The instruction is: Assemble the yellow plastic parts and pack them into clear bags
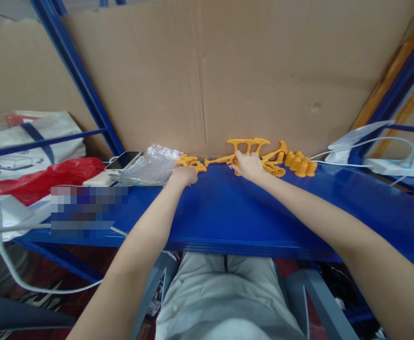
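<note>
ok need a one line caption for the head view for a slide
Both hands, left hand and right hand, reach orange plastic parts lined along a blue shelf against cardboard.

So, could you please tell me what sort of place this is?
Probably a small workshop or stockroom bench: a glossy blue metal shelf, a brown cardboard backing sheet, and orange plastic parts under both hands.

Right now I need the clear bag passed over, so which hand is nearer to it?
Left. The left hand lies just beside the clear bag, at its right edge; the right hand is farther right, among the orange parts.
</note>
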### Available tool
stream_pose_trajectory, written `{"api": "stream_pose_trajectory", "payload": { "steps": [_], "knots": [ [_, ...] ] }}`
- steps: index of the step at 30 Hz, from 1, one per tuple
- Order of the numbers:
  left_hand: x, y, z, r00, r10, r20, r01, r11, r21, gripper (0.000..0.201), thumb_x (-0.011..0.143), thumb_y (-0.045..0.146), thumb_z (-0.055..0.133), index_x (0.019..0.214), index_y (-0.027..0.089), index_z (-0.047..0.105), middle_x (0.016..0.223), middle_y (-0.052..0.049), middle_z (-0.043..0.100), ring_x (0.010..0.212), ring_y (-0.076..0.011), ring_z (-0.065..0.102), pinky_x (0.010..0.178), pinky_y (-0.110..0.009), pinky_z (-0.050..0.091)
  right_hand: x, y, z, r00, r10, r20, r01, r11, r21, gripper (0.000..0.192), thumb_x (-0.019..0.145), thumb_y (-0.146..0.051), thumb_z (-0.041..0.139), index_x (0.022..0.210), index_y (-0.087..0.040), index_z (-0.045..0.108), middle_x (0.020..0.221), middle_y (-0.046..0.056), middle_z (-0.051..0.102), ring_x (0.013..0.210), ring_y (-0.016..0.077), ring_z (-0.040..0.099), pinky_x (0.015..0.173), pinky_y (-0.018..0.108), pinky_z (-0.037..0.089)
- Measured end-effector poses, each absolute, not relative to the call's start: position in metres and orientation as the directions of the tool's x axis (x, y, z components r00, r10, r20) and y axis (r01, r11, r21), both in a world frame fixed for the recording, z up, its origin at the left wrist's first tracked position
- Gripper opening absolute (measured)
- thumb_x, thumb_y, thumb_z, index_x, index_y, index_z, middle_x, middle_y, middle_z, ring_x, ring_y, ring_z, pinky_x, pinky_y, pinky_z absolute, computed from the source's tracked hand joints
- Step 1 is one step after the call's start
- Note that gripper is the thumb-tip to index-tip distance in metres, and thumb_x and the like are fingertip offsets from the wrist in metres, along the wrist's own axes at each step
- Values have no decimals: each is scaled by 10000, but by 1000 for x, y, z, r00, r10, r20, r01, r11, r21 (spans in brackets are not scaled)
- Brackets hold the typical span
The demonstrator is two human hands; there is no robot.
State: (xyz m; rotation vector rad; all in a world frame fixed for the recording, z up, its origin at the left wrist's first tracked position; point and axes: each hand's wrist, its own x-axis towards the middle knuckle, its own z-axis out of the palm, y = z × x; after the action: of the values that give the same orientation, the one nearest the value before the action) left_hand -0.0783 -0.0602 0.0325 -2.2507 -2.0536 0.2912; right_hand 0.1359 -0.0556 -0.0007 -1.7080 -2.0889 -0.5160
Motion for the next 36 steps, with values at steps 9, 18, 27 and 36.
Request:
{"api": "stream_pose_trajectory", "payload": {
  "steps": [9, 18, 27, 36],
  "knots": [
    [-85, -58, 35, 159, 974, -159, 950, -195, -243, 543, 846, 226, 492, 1380, 179, 577, 1399, -156, 596, 1250, -299, 593, 1001, -363, 495, 119, -47, -5, -265, 886, 380, 964, 230, 137, 393, 913, -351, 642, 1204, -88, 619, 1117, 278, 707, 1091, 375, 663, 1005, 494, 294],
    [-98, -46, 30, 197, 969, -152, 949, -227, -219, 547, 698, 294, 661, 1241, 234, 660, 1255, -128, 695, 1085, -293, 675, 858, -321, 547, 164, -41, 27, -94, 908, 407, 994, 110, -16, 358, 952, -433, 521, 1154, -188, 689, 1168, 187, 714, 1154, 346, 626, 1002, 497, 366],
    [-107, -41, 28, 176, 975, -140, 970, -195, -145, 565, 629, 206, 737, 1191, 217, 684, 1245, -155, 694, 1108, -328, 670, 923, -373, 538, 273, -15, 21, 319, 913, 254, 940, -338, 36, 367, 874, -165, 501, 1195, -92, 663, 1172, 233, 666, 1166, 344, 596, 973, 526, 396],
    [-96, -44, 26, 223, 966, -134, 953, -245, -178, 544, 690, 53, 617, 1221, 161, 667, 1264, -184, 678, 1163, -311, 651, 950, -359, 520, 304, 17, -7, 345, 887, 307, 937, -345, -57, 442, 856, -212, 499, 1268, -87, 602, 1218, 246, 602, 1159, 346, 565, 978, 556, 383]
  ]
}}
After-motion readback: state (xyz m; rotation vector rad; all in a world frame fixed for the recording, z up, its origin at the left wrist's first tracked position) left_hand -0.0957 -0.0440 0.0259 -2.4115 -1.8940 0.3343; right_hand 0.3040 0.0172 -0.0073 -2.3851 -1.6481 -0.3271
